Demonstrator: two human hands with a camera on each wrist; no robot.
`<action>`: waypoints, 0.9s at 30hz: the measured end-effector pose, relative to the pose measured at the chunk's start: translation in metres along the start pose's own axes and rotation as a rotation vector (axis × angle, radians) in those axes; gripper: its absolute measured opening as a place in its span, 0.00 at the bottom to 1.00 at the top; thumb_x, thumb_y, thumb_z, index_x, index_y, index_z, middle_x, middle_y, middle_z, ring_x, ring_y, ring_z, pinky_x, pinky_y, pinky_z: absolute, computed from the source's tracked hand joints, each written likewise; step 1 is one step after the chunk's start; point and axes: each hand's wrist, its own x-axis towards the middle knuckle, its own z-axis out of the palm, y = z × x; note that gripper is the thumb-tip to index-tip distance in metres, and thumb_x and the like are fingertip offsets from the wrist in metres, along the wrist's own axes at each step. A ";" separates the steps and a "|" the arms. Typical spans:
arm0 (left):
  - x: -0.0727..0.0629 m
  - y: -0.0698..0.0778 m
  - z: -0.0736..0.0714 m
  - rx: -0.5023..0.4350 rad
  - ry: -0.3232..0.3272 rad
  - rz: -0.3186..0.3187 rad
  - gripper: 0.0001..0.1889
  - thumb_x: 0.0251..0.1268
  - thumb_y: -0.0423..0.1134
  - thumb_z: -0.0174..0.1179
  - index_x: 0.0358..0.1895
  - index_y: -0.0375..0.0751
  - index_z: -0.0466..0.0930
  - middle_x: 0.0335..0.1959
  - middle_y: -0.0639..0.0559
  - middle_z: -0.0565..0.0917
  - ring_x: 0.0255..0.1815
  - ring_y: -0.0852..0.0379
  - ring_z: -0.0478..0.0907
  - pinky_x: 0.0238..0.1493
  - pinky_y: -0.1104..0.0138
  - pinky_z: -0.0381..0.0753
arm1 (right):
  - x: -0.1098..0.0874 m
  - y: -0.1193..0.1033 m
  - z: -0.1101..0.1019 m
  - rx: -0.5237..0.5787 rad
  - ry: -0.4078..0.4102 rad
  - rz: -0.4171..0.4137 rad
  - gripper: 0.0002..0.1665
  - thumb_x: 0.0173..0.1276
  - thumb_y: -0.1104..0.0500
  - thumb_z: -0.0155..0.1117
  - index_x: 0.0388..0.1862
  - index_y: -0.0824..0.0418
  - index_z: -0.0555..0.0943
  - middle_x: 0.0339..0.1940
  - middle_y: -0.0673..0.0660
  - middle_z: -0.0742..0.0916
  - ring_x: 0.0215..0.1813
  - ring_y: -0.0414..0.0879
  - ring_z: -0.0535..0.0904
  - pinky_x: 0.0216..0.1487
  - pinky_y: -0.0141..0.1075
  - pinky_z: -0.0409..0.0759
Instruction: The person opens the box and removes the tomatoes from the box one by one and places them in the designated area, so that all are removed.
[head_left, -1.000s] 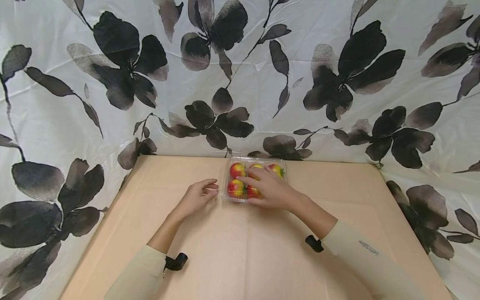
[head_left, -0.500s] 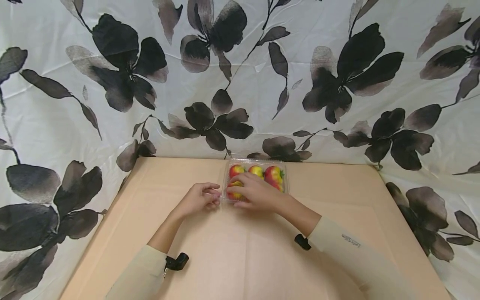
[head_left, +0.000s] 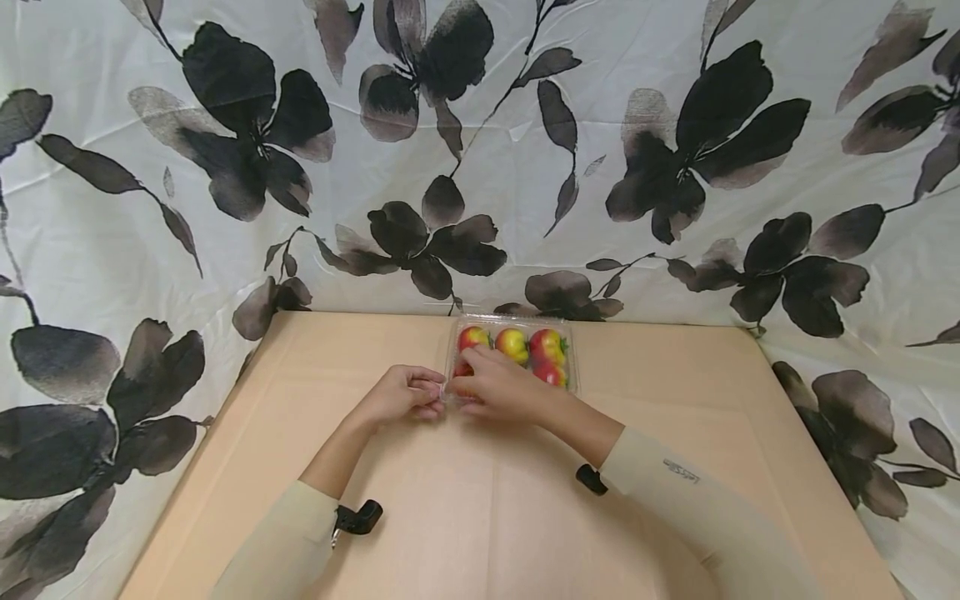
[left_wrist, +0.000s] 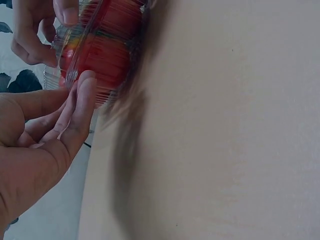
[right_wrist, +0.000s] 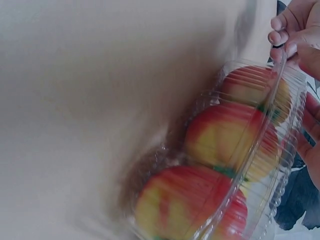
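Observation:
A clear plastic clamshell box point(head_left: 573, 367) lies at the far middle of the table, its lid down. Inside sit several red-and-yellow fruits point(head_left: 512, 343) with bits of green, seen through the ribbed plastic point(right_wrist: 230, 140). My left hand point(head_left: 405, 394) is at the box's near left corner; in the left wrist view its thumb and fingertips point(left_wrist: 87, 80) pinch the rim there. My right hand point(head_left: 498, 385) reaches across the lid from the right, fingers curled over it close to the same corner. It hides the near left fruits in the head view.
The box stands near the back edge of the light wooden table point(head_left: 487, 500). Behind and beside the table hangs a white cloth point(head_left: 525, 167) with dark flowers. A black wrist camera point(head_left: 360, 517) sits on the left forearm, another camera point(head_left: 591, 479) on the right.
My right hand has slid left across the lid to the near left corner, uncovering the fruits on the right. My left hand has moved slightly right and now pinches the rim.

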 end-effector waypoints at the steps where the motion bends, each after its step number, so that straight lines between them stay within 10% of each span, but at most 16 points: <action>1: 0.001 0.000 0.000 -0.009 0.001 -0.003 0.19 0.74 0.25 0.56 0.64 0.21 0.73 0.43 0.36 0.88 0.38 0.52 0.90 0.47 0.56 0.91 | 0.001 0.000 0.001 -0.014 0.002 -0.003 0.16 0.66 0.49 0.75 0.52 0.46 0.88 0.45 0.54 0.79 0.49 0.48 0.72 0.48 0.40 0.76; 27: 0.011 0.000 0.004 -0.128 0.038 -0.005 0.17 0.70 0.21 0.59 0.59 0.17 0.73 0.33 0.48 0.89 0.35 0.55 0.89 0.43 0.64 0.91 | 0.014 0.002 0.018 -0.044 0.089 0.025 0.11 0.64 0.50 0.77 0.43 0.49 0.89 0.37 0.52 0.76 0.41 0.46 0.71 0.41 0.35 0.74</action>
